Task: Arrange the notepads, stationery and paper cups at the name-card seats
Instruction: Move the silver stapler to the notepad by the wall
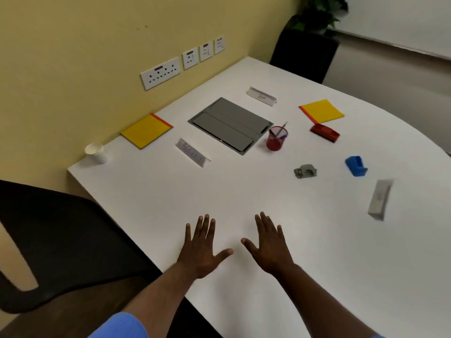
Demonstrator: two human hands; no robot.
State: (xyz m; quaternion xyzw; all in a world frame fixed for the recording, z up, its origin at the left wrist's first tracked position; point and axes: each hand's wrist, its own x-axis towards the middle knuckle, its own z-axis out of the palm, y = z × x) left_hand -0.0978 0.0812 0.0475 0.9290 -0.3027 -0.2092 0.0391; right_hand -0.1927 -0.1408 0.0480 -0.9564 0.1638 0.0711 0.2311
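My left hand point(202, 250) and right hand point(269, 247) lie spread flat on the table point(244, 191), holding nothing; cups point(95, 152) far left, notepad point(147, 131) beyond.

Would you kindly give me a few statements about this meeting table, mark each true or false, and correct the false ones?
1. Both hands lie open and hold nothing. True: the left hand and right hand are spread flat over the white table.
2. The stack of white paper cups stands beside the red mesh pen holder. False: it stands alone near the table's corner by the wall.
3. Two yellow notepads with red edges are out. True: one near the wall, one on the far right.
4. The blue plastic holder rests on a notepad. False: it rests on bare table.
5. The red mesh pen holder is empty. False: pens stick out of it.
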